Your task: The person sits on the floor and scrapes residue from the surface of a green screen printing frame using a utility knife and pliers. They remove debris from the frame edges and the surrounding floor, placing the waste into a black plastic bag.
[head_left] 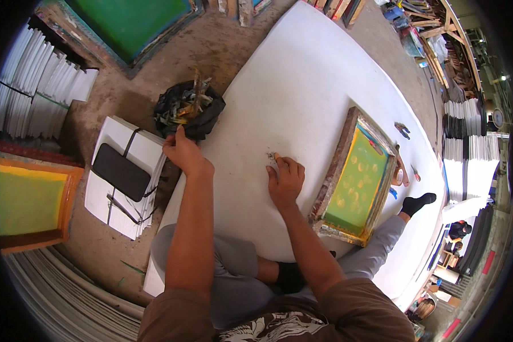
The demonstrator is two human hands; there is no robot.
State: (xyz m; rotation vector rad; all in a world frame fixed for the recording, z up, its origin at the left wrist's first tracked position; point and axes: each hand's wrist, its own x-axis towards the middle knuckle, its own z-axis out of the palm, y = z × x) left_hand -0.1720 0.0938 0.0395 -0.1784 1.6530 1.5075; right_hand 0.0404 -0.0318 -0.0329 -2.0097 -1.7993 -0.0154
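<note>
My left hand [182, 153] reaches to the near edge of a black plastic bag [210, 121]. Its fingers are apart, and nothing shows between them. Dark and yellowish scraps [185, 108] fill the bag's mouth. On the white sheet-like surface [256, 102], my right hand [286, 181] rests with fingers bent down beside small dark crumbs [270, 154]. A small orange-yellow bit shows at its index fingertip, too small to name. To the right of that hand lies a wooden-framed screen [356, 182] with a yellow-green mesh and round pale marks.
Beyond the framed screen lie pliers [403, 130] and a small red-handled tool [416, 174]. At left, a black phone-like case [121, 172] sits on strapped white sheets [102, 196]. Other framed screens [28, 199] lean nearby. My crossed legs are below my forearms.
</note>
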